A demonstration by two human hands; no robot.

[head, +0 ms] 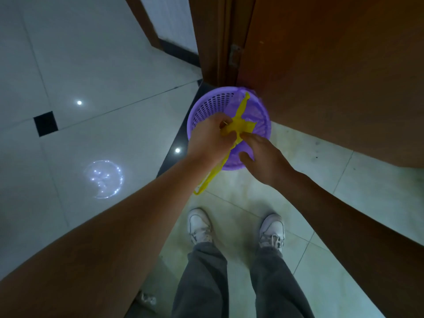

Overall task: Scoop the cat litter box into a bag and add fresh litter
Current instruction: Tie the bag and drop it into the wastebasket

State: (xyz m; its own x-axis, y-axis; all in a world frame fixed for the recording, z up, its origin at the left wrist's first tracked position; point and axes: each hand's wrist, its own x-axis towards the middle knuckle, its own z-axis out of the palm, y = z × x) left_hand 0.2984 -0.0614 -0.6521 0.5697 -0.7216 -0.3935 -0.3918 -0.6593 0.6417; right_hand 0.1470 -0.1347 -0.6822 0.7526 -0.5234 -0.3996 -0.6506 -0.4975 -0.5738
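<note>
A round purple mesh waste basket [207, 106] stands on the floor against a wooden door, lined with a thin purple bag [254, 113]. Above it is a yellow plastic bag [241, 126], twisted into strips that trail toward the far rim and down past my wrist. My left hand [212, 136] grips the bunched yellow bag over the basket's near left side. My right hand [263, 157] pinches the same bag with fingertips just to the right of it. No litter box, scoop or litter is in view.
The wooden door [332, 76] and its frame [213, 42] rise behind and to the right of the basket. A dark threshold strip [174, 143] divides glossy grey tiles on the left from pale tiles under my feet [199, 226].
</note>
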